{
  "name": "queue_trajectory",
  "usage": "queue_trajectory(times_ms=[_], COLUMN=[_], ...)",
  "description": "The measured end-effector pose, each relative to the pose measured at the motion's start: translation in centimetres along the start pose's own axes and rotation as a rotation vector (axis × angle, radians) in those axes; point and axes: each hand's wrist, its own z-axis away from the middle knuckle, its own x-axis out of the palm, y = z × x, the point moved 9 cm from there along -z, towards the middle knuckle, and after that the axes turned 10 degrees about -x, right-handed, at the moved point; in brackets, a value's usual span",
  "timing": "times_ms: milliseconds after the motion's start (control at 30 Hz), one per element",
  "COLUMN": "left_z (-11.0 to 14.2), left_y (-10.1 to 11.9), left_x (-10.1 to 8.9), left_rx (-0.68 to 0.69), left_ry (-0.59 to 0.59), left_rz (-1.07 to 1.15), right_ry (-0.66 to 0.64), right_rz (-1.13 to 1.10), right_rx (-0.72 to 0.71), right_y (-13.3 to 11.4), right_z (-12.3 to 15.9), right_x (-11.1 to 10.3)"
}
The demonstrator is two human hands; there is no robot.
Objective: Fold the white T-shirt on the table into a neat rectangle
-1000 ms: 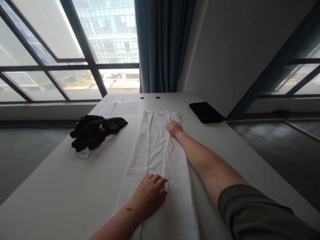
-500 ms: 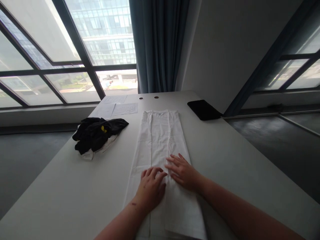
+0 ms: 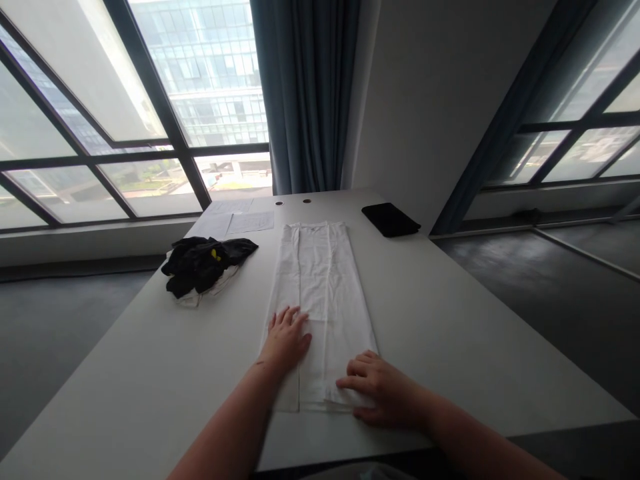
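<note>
A white garment (image 3: 315, 280), its sides folded inward into a long strip, lies flat on the table with its hem toward me. My left hand (image 3: 286, 340) rests on its left part, fingers stretched over the cloth and holding nothing. At the near right corner, my right hand (image 3: 383, 387) touches the cloth by the hem. Its index finger reaches out over the fabric while the thumb sits apart, just below the hem. The other right fingers are slightly bent.
On the left of the white table (image 3: 425, 333) lies a crumpled black garment (image 3: 200, 267) over pale cloth. Printed papers (image 3: 250, 222) are spread at the far left. A flat black item (image 3: 391, 219) lies at the far right. Two round holes pierce the far tabletop.
My left hand has moved forward and left along the garment. My right hand has drawn back toward me to the hem corner. The view has shifted, showing the near table edge.
</note>
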Motion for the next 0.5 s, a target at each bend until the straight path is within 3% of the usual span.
queue_trajectory(times_ms=[167,333,500], left_z=[3.6,5.8,6.6], left_y=[2.5,4.7,5.4], left_x=[-0.5,0.9,2.1], left_rx=[0.197,0.174,0.134], left_ry=[-0.093,-0.136,-0.134], left_rz=[0.064,0.051,0.079], right_ry=[0.065,0.087,0.123], right_rz=[0.055,0.155,0.192], right_rx=[0.083,0.194,0.298], right_y=[-0.3,-0.3,-0.4], right_z=[3.6,6.4,7.4], right_x=[-0.7,-0.9,-0.9])
